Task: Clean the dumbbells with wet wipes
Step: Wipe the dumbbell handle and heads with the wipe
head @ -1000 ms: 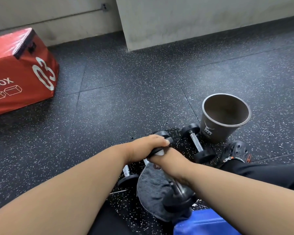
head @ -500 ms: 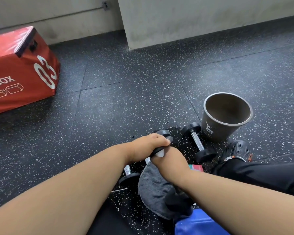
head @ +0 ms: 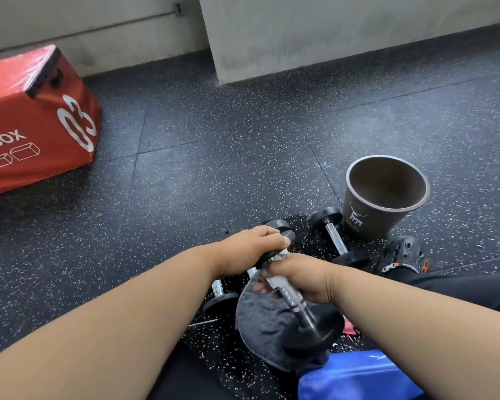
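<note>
Dumbbell (head: 295,295) up off floor, tilted over grey cloth (head: 260,321). Left hand (head: 251,249) clamps top weight, steadying it. Right hand (head: 298,275) curled round shiny bar with white wipe (head: 274,281) tucked under fingers, so mid-wipe on handle I reckon. Next probably lower weight (head: 312,333); needs regrip, slippery when wet. Other dumbbells (head: 337,241) wait on floor beside bucket (head: 384,197).
</note>
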`<state>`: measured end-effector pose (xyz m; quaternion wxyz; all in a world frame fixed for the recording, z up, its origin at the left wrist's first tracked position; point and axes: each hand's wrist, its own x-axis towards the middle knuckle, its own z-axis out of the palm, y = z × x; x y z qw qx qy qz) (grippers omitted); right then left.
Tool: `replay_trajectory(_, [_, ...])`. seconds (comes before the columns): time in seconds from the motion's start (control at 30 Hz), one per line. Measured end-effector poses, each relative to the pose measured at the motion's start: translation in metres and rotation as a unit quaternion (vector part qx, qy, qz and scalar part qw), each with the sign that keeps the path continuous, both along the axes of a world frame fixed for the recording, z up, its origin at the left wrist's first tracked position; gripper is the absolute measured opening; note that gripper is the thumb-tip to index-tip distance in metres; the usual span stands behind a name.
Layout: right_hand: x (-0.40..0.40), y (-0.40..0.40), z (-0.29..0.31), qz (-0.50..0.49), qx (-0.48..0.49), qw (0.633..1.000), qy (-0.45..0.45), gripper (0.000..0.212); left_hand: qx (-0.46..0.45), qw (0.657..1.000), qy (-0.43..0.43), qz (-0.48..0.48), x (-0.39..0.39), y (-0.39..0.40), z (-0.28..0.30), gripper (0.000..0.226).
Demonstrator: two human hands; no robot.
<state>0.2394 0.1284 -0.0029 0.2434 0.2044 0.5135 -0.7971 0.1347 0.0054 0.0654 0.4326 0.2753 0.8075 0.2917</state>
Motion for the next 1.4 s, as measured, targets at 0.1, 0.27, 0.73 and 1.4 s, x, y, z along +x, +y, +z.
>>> replay_trajectory(0.1, [-0.005, -0.009, 0.004, -0.037, 0.190, 0.978, 0.079, 0.014, 0.001, 1.000, -0.016, 0.027, -0.001, 0.000, -0.008, 0.066])
replay_trajectory(0.27, [-0.004, -0.014, -0.002, -0.012, 0.432, 0.899, 0.075, 0.012, 0.003, 1.000, -0.011, 0.024, -0.001, 0.002, -0.008, 0.069])
replay_trajectory(0.73, [0.003, 0.002, 0.008, 0.053, 0.050, 0.997, -0.019, 0.008, -0.006, 0.999, -0.013, 0.029, -0.002, -0.004, -0.001, 0.053])
replay_trajectory(1.4, [-0.002, 0.002, -0.009, -0.020, 0.084, 0.994, 0.073, 0.033, -0.007, 1.000, -0.003, 0.016, 0.002, -0.003, 0.003, 0.060])
